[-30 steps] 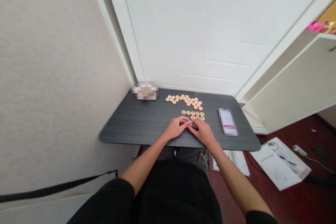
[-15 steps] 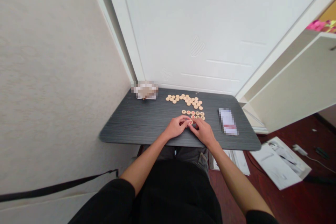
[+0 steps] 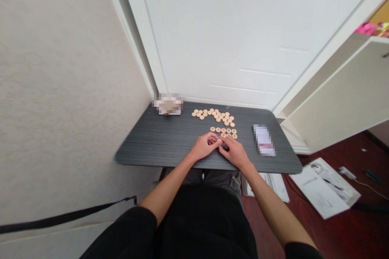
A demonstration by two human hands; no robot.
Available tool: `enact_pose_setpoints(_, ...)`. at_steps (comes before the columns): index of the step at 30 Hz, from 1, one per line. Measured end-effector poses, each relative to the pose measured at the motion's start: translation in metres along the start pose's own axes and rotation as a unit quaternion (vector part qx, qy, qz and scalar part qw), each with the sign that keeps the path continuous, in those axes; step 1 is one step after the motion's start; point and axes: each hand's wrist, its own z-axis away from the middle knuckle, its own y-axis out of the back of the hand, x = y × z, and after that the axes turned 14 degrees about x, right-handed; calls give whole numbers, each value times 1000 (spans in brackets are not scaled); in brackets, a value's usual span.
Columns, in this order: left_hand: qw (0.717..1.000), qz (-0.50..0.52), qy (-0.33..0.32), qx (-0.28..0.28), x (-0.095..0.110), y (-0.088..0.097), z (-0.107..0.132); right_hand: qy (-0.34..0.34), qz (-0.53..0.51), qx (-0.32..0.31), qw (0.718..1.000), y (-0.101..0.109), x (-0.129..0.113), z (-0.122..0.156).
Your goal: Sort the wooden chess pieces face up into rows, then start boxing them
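Observation:
Near the front edge of the dark table, my left hand (image 3: 206, 146) has its fingers curled around a round wooden Chinese chess piece (image 3: 219, 141). My right hand (image 3: 234, 150) meets it from the other side, its bent fingers on the same piece. Only a pale sliver of that piece shows between the fingertips. Just beyond the hands lies a row of face-up pieces (image 3: 223, 130) with red and black characters. A second, shorter row (image 3: 234, 136) sits closer, partly covered by my right hand.
Several pieces lie blank side up in a loose cluster (image 3: 217, 115) toward the back of the table (image 3: 158, 141). A blurred-out packet (image 3: 263, 140) is at the right, another blurred item (image 3: 168, 105) at the back left. A white door (image 3: 243, 28) stands behind the table.
The piece between my hands has turned: its red character showed before and now only a plain sliver is visible. Both hands have barely moved, and the laid-out pieces are unchanged.

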Motion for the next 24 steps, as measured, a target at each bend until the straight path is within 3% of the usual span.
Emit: enact_pose_setpoints(24,1000,0,-14,8,6,2,1,-28,43,46,998,-2,1,2)
